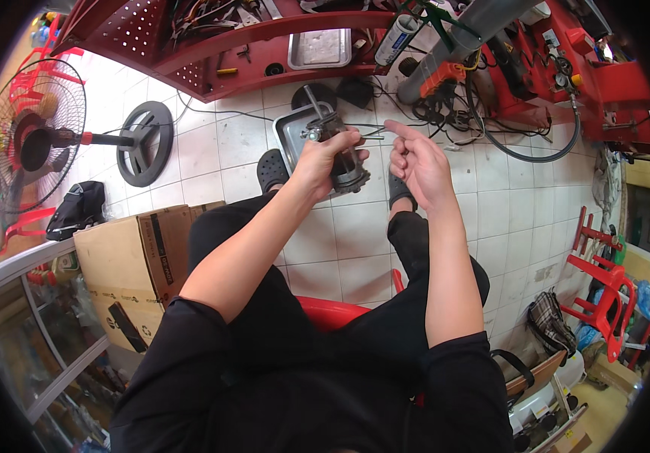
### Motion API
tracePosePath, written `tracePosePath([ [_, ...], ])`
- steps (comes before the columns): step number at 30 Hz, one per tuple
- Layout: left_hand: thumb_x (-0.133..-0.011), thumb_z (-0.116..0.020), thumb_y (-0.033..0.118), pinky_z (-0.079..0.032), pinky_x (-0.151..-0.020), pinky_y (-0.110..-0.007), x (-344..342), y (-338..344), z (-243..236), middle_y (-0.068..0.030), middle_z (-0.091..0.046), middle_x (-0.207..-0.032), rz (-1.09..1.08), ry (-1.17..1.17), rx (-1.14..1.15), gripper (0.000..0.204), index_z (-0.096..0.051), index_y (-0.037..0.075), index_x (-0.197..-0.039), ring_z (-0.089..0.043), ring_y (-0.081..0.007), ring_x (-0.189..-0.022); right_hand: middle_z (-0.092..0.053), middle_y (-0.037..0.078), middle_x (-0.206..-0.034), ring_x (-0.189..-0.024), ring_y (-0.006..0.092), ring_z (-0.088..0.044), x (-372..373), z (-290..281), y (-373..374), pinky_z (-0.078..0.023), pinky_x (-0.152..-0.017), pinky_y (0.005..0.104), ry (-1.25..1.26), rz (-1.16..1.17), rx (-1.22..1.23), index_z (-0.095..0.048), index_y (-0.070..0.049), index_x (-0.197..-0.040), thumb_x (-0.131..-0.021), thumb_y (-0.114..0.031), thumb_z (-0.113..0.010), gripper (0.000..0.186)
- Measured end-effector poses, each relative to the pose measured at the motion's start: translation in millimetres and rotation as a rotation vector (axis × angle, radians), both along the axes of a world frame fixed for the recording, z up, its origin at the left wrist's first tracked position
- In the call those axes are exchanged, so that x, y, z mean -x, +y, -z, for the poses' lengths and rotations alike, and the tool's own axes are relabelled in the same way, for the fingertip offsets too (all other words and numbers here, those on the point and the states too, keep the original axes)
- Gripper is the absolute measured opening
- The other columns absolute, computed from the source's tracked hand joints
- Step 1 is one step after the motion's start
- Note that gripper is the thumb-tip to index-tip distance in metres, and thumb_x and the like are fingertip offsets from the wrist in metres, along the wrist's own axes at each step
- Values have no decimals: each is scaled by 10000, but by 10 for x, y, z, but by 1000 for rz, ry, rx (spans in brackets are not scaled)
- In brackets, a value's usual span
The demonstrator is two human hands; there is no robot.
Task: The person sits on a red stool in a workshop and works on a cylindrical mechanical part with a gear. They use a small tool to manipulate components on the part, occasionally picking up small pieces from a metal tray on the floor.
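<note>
Above the floor tiles, my left hand (320,164) is closed around a dark cylindrical metal machine part (346,167). A shaft stands up from its far end, and its near end looks notched. A thin metal rod (372,137) sticks out of it to the right. Near the rod's tip is my right hand (422,167), with the index finger stretched out and the other fingers curled. I see nothing in that hand, and cannot tell whether the finger touches the rod. Partly behind the machine part, a metal tray (286,133) lies on the floor between my feet.
A red tool rack (264,44) with pliers and another metal tray (320,49) stands ahead. Cables (446,113) and a black hose (525,157) lie at the right front. A fan (34,136) and cardboard boxes (125,253) are left; a red plastic stool (604,283) is right.
</note>
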State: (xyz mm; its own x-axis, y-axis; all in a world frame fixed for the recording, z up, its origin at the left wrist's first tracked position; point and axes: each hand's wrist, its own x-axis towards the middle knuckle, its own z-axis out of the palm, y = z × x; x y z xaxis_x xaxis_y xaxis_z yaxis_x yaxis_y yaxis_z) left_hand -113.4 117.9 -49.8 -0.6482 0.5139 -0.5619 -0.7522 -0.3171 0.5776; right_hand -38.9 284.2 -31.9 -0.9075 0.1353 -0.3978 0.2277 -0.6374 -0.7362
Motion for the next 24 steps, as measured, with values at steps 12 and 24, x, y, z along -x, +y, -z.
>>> tracePosePath([
  [12, -789, -672, 130, -521, -638, -318, -60, 24, 35, -71, -619, -849, -11, -48, -40, 196, -575, 34, -930, -641, -199, -734, -482, 4, -698, -541, 81, -413, -17, -12, -92, -303, -462, 213, 45, 48, 255, -534, -11, -987, -911, -170, -545, 177],
  [24, -777, -684, 126, -514, -633, -313, -88, 27, -26, -75, -614, -836, -12, 9, 6, 200, -578, 29, -917, -641, -213, -740, -480, 22, -685, -515, 98, -403, -16, 39, -134, -299, -462, 228, 28, 39, 202, -480, -63, -906, -867, -89, -509, 55],
])
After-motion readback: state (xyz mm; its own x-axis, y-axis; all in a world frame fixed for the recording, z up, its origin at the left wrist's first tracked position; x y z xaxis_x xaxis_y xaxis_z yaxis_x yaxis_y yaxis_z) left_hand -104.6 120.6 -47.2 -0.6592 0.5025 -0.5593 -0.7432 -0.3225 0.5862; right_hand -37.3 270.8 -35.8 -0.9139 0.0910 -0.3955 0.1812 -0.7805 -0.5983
